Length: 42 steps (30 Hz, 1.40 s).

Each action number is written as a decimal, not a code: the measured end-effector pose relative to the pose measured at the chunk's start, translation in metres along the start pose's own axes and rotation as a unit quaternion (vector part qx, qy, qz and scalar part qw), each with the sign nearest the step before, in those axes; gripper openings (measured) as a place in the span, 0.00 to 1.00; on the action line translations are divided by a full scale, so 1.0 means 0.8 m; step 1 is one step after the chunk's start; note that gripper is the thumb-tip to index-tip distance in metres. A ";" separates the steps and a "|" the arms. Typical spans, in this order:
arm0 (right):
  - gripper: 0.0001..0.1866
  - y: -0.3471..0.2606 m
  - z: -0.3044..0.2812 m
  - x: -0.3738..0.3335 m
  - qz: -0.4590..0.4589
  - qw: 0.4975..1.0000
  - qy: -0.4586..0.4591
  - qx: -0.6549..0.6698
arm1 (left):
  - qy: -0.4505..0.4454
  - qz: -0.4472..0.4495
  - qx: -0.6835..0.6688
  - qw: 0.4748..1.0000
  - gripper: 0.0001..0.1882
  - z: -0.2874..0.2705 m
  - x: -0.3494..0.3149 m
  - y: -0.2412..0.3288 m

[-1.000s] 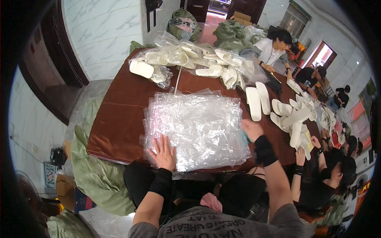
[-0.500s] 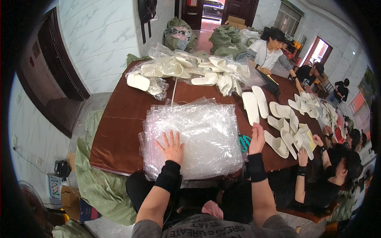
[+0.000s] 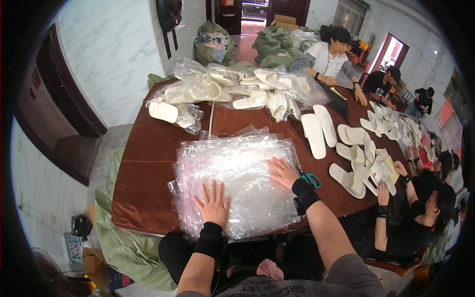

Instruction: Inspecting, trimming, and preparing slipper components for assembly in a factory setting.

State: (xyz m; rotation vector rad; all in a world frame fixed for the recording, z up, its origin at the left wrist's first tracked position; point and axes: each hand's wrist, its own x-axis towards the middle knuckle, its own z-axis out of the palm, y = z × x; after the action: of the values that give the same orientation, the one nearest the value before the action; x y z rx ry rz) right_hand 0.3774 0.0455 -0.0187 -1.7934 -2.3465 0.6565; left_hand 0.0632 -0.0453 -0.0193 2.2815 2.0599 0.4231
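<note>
- The left hand (image 3: 214, 205) is lying flat on the stack of clear plastic bags (image 3: 247, 203), its fingers spreading wide, gripping nothing.
- The right hand (image 3: 284, 174) is resting on the stack's right side, fingers stretching out, also gripping nothing.
- The stack is lying on the brown table (image 3: 143, 193), before the person.
- Teal-handled scissors (image 3: 311, 180) are lying just beside its right edge.
- Bagged white slide sandals (image 3: 213, 89) are lying behind it.

The plastic bags (image 3: 250, 203) gleam silvery (pinkish along the left edge); the desk (image 3: 143, 173) is reddish brown. The slippers (image 3: 313, 136) are cream, the wall (image 3: 109, 54) grey-veined white.
</note>
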 end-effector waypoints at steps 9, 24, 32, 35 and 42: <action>0.17 0.101 -0.165 0.099 0.157 0.850 0.162 0.475 | -0.020 -0.002 0.006 1.000 0.30 -0.002 0.006 0.004; 0.16 0.200 -0.139 0.261 0.243 0.763 0.442 0.404 | -0.069 -0.017 -0.001 0.997 0.30 -0.008 0.013 0.005; 0.18 0.127 -0.284 0.111 0.221 0.688 0.294 0.626 | -0.014 0.003 0.012 1.000 0.31 -0.001 0.005 0.000; 0.16 0.068 -0.319 0.081 0.171 0.686 0.274 0.651 | 0.001 0.005 0.006 1.000 0.31 0.002 0.001 -0.001; 0.14 -0.093 -0.359 0.009 0.002 0.751 0.235 0.617 | 0.013 0.004 0.003 1.000 0.30 0.007 -0.005 -0.004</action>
State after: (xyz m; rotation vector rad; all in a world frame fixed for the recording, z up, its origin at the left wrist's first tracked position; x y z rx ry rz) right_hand 0.4083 0.1139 0.2680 -1.0734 -1.0065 1.1667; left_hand 0.0615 -0.0481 -0.0264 2.3001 2.0682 0.4505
